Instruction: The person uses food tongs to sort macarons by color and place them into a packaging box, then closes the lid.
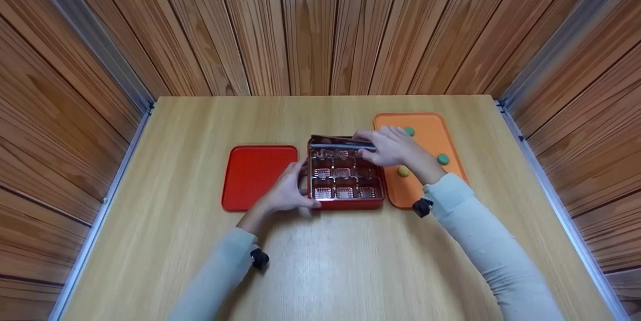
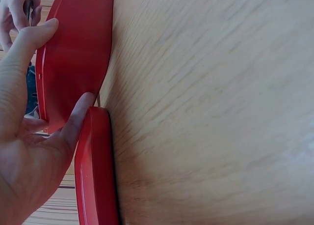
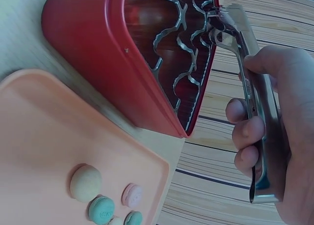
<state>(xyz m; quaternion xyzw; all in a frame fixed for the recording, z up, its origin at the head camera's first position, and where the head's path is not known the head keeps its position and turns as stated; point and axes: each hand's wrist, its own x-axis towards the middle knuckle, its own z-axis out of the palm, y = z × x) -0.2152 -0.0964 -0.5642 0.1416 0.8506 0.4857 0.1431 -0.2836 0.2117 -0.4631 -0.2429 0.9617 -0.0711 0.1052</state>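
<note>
A red tin box (image 1: 350, 204) with a clear divided plastic insert (image 1: 343, 173) stands open-topped in the middle of the table. My left hand (image 1: 289, 192) holds its left side, thumb at the near corner; in the left wrist view the thumb lies near the rim and a finger (image 2: 78, 118) touches the lower wall. My right hand (image 1: 388, 144) grips metal tongs (image 3: 265, 131) over the far part of the box. Their tips (image 3: 221, 21) overlap the insert in the right wrist view, with no macaron showing between them.
A red lid (image 1: 255, 178) lies left of the box, right beside my left hand. To the right an orange tray (image 1: 403, 195) holds several macarons, among them a green one (image 1: 442, 159), a yellow one (image 1: 403, 171) and a pink one (image 3: 132, 195). Wood-panelled walls (image 1: 310, 30) surround the table.
</note>
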